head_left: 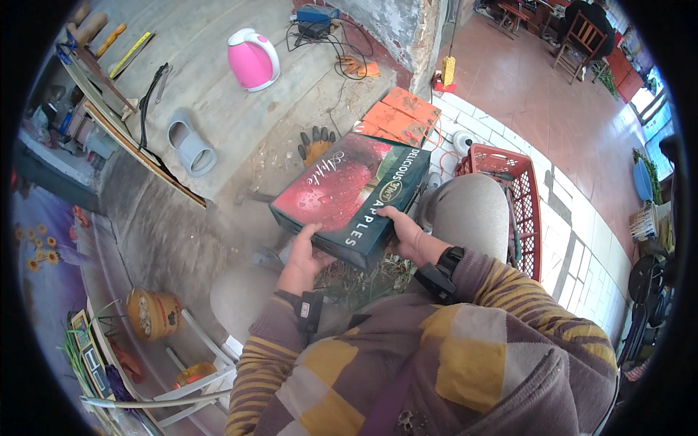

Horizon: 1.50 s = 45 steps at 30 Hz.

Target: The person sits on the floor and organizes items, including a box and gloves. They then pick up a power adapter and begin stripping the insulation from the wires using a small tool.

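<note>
A dark green carton (363,190) printed with red apples lies tilted in front of me, above my lap. Closed around its near left corner is my left hand (304,260), thumb on the top face and fingers underneath. My right hand (408,236) grips the near right edge, its thumb also on top. Leafy green stems (374,282) show below the box, between my legs. Just beyond the far left side of the carton lies a work glove (318,147) with black fingertips. Orange flat pieces (401,115) sit past its far edge.
A red plastic crate (525,185) stands beside my right knee. On the left are a grey slipper (192,147) and a pink kettle (251,62). Black cables (320,36) trail at the back. A person sits far right near a wooden chair (579,45). A white stool (193,389) stands lower left.
</note>
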### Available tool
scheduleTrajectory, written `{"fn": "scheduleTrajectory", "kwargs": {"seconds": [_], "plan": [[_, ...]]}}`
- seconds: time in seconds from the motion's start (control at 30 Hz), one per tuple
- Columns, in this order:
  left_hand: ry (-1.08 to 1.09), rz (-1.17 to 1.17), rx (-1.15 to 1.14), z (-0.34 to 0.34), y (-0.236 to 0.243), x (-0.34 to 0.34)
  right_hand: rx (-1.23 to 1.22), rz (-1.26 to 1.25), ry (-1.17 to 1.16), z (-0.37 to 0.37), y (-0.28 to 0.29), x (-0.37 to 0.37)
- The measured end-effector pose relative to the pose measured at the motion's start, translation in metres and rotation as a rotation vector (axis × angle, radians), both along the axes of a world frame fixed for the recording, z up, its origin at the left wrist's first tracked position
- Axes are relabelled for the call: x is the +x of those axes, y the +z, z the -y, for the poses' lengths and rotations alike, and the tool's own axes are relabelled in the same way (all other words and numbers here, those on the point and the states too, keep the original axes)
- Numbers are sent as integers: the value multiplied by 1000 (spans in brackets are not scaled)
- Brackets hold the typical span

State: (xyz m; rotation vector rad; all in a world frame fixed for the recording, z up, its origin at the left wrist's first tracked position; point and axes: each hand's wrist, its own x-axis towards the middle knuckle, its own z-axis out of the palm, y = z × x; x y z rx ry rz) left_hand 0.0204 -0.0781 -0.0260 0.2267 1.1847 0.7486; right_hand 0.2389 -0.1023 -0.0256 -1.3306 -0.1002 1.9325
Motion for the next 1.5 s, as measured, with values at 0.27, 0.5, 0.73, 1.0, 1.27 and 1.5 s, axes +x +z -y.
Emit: {"fn": "scheduleTrajectory", "kwargs": {"seconds": [0.27, 0.5, 0.73, 1.0, 1.27, 1.5], "plan": [[38, -72, 64, 13, 5, -3, 47, -42, 17, 3, -3, 1], [90, -18, 149, 11, -1, -7, 129, 4, 13, -3, -7, -4], [265, -18, 207, 8, 6, 0, 269, 65, 58, -22, 5, -4], [407, 154, 110, 7, -8, -30, 406, 312, 203, -76, 17, -47], [445, 154, 29, 7, -24, -36, 303, 226, 352, -117, -26, -67], [533, 280, 35, -2, -9, -37, 259, 845, 463, -192, -103, -35]]}}
